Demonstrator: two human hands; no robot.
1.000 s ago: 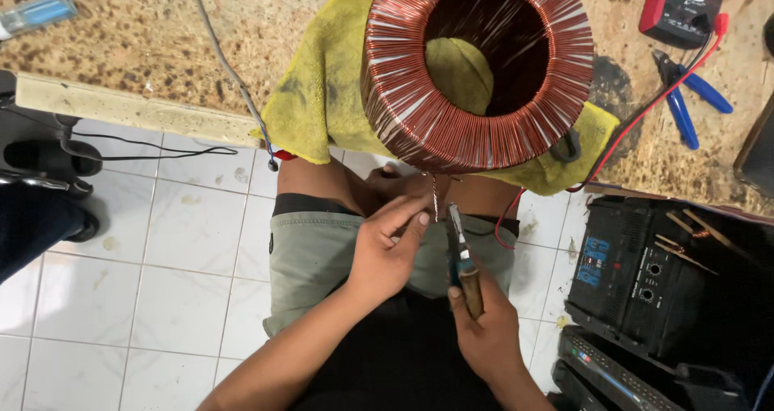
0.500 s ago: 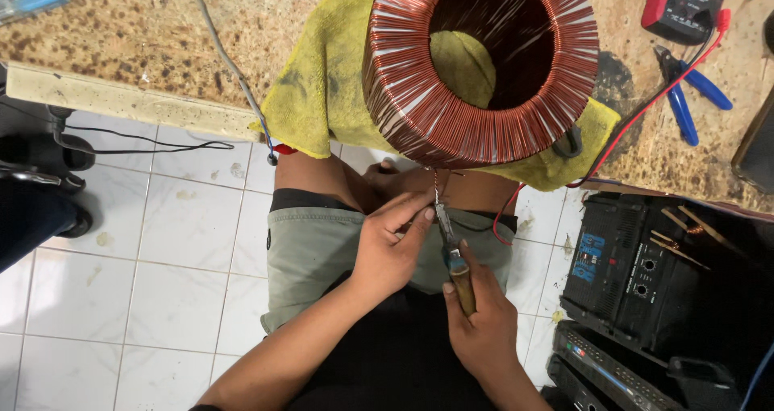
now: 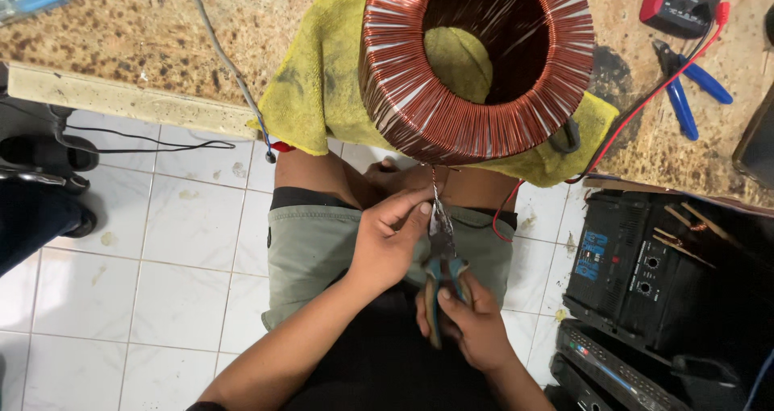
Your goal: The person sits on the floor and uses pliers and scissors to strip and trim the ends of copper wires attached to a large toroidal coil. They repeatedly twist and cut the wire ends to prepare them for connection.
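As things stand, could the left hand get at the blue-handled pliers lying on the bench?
Probably not directly. The left hand pinches the wire lead below the bench edge, and the copper coil on its yellow cloth stands between it and the blue-handled pliers at far right.

red multimeter (image 3: 681,4), blue-handled pliers (image 3: 685,96), black amplifier (image 3: 645,270)
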